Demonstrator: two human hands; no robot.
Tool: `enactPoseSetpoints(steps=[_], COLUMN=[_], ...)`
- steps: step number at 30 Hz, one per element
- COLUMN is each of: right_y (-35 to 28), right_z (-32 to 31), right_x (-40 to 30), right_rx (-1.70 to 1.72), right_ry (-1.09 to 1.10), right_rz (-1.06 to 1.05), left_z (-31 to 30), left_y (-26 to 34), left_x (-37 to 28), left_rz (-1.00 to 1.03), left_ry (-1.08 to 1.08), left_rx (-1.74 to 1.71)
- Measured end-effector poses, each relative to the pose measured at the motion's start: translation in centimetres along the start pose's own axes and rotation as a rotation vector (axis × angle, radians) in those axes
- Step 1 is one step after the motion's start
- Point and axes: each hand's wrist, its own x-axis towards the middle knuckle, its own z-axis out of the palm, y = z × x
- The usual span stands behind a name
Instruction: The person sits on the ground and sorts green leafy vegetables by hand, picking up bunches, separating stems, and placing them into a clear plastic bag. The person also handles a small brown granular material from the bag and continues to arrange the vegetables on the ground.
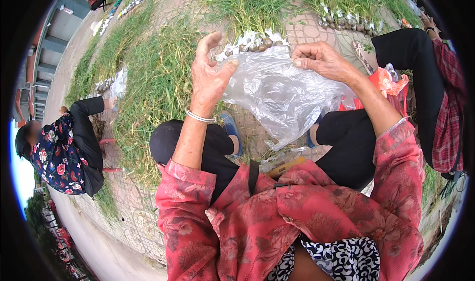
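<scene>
A crumpled clear plastic bag (276, 88) spreads between my hands, in front of my knees. My right hand (323, 60) pinches its upper right edge between thumb and bent fingers. At the bag's upper left edge is my left hand (211, 75), thumb against the film and fingers spread upward. Whether film is caught behind that thumb is hidden. Just beyond the bag lies a bundle of long green grass (248, 10), its near end lined with brown round lumps (265, 43) and white plastic ties.
More cut grass (152, 92) covers the paving to my left. A red plastic bag (389, 82) stands by my right knee. One person sits at the left (61, 155), another close at the right (419, 66). Similar grass bundles (345, 6) lie farther off. A yellowish strip (285, 167) rests near my lap.
</scene>
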Motion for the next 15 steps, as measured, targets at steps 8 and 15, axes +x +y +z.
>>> enactPoseSetpoints(steps=[8, 15], right_y=[-1.8, -2.2], right_z=[3.1, 3.1], right_x=[0.1, -0.2], right_rx=[-0.354, -0.292], right_ry=[-0.043, -0.050], right_rz=[-0.098, -0.041], left_z=[4.7, 4.9], left_y=[0.2, -0.1], left_x=[0.0, -1.0], left_rz=[0.096, 0.050], left_ry=[-0.560, -0.583], left_rx=[0.064, -0.104])
